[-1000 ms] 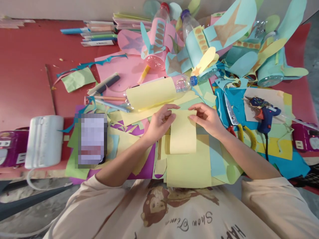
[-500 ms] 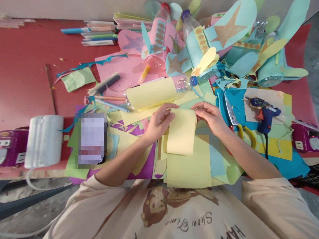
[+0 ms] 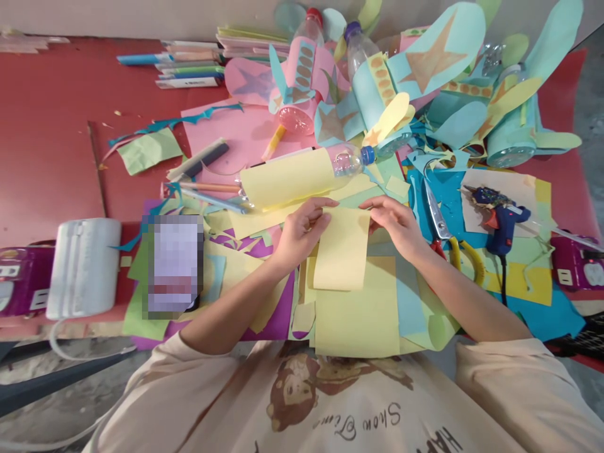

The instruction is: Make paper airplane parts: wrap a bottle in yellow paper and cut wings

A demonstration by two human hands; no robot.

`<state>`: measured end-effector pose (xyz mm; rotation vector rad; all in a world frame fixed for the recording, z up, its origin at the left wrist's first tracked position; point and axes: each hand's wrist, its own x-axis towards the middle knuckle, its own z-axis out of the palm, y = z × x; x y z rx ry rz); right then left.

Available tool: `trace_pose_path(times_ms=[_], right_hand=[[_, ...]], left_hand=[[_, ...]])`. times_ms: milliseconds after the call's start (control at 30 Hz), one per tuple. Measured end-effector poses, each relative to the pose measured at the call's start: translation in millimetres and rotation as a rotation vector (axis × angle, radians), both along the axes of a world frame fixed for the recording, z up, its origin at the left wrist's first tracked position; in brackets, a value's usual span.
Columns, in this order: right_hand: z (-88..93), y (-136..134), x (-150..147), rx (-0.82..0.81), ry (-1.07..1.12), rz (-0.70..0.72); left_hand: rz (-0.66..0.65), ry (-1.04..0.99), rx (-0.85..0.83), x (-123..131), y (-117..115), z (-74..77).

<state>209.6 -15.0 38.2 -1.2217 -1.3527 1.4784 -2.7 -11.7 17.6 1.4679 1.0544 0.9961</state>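
Between my hands is a strip of pale yellow paper [image 3: 340, 255], its lower end hanging toward me. My left hand [image 3: 307, 229] pinches the strip's upper left corner between thumb and fingers. At the upper right corner, my right hand [image 3: 392, 220] grips the edge with thumb and forefinger. Beneath it lies a larger yellow-green sheet [image 3: 358, 324]. Just beyond my fingertips, a clear plastic bottle [image 3: 349, 160] with a blue cap rests on its side, wrapped in yellow paper [image 3: 287, 176].
Scissors [image 3: 436, 207] and a blue glue gun [image 3: 504, 226] lie on the right. A phone [image 3: 174, 264] and a white case [image 3: 85, 267] sit on the left. Paper-decorated bottles [image 3: 372, 88] stand at the back, markers [image 3: 189, 72] at the back left. Paper scraps cover much of the red table [image 3: 47, 138].
The yellow strip has shifted very slightly to the left, and my right hand with it. Both hands keep their hold on its top edge.
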Motion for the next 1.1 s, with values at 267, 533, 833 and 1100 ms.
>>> trace_pose_path(times_ms=[267,533,833,1100], right_hand=[[-1.7,-0.5,0.1,0.041,-0.057,-0.039],[-0.3,-0.9,-1.1,0.049,-0.075,-0.078],[-2.4,-0.4,0.2,0.061,-0.068,-0.078],[-3.0,-0.7,-0.4,0.062,-0.081,-0.079]], left_hand=[[-0.001,0.025,0.000,0.9,-1.0,1.7],[-0.006,-0.018,-0.058,0.6,-0.3,2.1],[0.008,-0.016,-0.022,2.1,-0.1,5.6],[0.010,-0.009,-0.019,1.7,0.6,3.4]])
